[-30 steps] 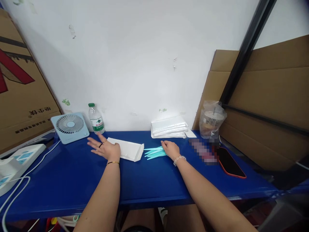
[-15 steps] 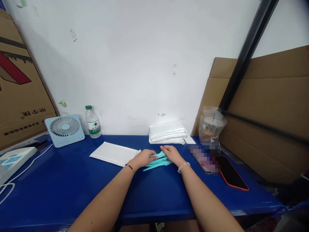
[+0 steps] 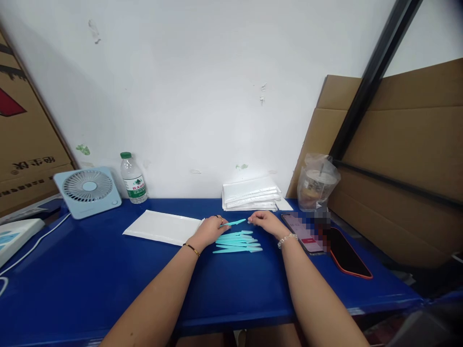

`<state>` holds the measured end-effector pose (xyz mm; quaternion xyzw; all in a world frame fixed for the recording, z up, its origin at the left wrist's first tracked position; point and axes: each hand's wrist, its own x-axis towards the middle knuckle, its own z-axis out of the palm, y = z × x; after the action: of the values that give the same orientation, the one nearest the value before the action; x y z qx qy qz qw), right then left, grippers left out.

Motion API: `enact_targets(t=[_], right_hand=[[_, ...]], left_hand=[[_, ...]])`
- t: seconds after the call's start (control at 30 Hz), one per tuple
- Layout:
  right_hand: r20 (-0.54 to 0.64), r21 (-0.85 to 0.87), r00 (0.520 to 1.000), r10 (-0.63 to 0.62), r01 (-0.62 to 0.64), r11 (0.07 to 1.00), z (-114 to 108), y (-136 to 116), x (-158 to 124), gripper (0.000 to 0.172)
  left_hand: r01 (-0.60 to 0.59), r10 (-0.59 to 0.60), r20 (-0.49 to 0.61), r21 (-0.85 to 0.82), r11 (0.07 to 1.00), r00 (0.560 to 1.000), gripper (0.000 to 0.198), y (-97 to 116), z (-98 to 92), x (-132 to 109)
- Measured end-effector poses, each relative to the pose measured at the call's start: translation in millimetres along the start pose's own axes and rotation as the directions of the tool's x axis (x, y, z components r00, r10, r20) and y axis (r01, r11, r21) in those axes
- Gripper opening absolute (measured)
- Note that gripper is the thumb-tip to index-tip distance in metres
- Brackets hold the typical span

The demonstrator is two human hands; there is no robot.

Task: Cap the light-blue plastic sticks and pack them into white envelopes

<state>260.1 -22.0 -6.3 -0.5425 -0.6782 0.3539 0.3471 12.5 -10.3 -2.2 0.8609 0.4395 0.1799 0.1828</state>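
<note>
My left hand (image 3: 210, 231) is closed on the handle end of one turquoise eyebrow razor (image 3: 237, 222), which points to the right above the table. Just beyond its tip, my right hand (image 3: 266, 221) has thumb and fingers pinched together. Whether something small sits between those fingertips I cannot make out. Several more turquoise eyebrow razors (image 3: 237, 243) lie loosely side by side on the blue table below both hands, their pale ends to the right. A white padded envelope (image 3: 162, 227) lies flat at the left, its right end partly behind my left hand.
A stack of white envelopes (image 3: 251, 193) lies against the wall. At the left stand a light blue fan (image 3: 88, 192) and a water bottle (image 3: 133, 179). Two phones, one lit (image 3: 302, 233) and one dark (image 3: 349, 253), lie right, before a bagged drink cup (image 3: 316, 185).
My hands have moved apart, uncovering the bunch of razors, now spread on the table. One razor is now separate in my left hand. The view has shifted slightly.
</note>
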Motion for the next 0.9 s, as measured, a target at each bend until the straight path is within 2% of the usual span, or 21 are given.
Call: enact_targets(t=[0.07,0.2,0.3,0.4,0.57,0.77,0.83,0.9], right_hand=[[-0.03,-0.094,0.999,0.012,-0.015,0.995,-5,6,0,0.033],[-0.03,-0.235,0.998,-0.051,0.042,0.971,-6,5,-3,0.028],[0.038,-0.316,0.998,-0.054,0.063,0.947,-1,-4,-7,0.025],[0.077,-0.376,0.997,-0.019,0.047,0.925,3,-13,-9,0.021],[0.118,-0.348,0.993,0.002,0.039,0.937,-2,-13,-10,0.02],[-0.008,-0.325,1.0,-0.022,0.018,0.946,-17,-8,-14,0.027],[-0.007,-0.336,0.999,-0.041,0.036,0.941,-16,-12,-16,0.031],[0.052,-0.344,0.997,-0.06,0.074,0.936,-11,-18,-18,0.031]], left_hand=[[-0.008,0.01,-0.034,0.048,0.999,0.999,0.034,0,-1.3,-1],[-0.055,0.06,-0.089,0.054,0.997,0.994,0.037,3,-2.5,-4],[-0.09,0.094,-0.059,0.078,0.993,0.994,0.024,5,-1.2,-3],[-0.069,0.071,-0.01,0.09,0.993,0.997,0.02,7,0.8,-1],[-0.006,0.007,-0.013,0.083,0.997,1.0,0.016,8,-1.8,0],[0.075,-0.068,-0.071,0.101,0.992,0.995,0.016,6,-9.4,-1],[0.066,-0.057,-0.088,0.097,0.993,0.995,0.019,7,-10.0,-2],[0.023,-0.016,-0.087,0.081,0.996,0.996,0.023,10,-9.8,-4]])
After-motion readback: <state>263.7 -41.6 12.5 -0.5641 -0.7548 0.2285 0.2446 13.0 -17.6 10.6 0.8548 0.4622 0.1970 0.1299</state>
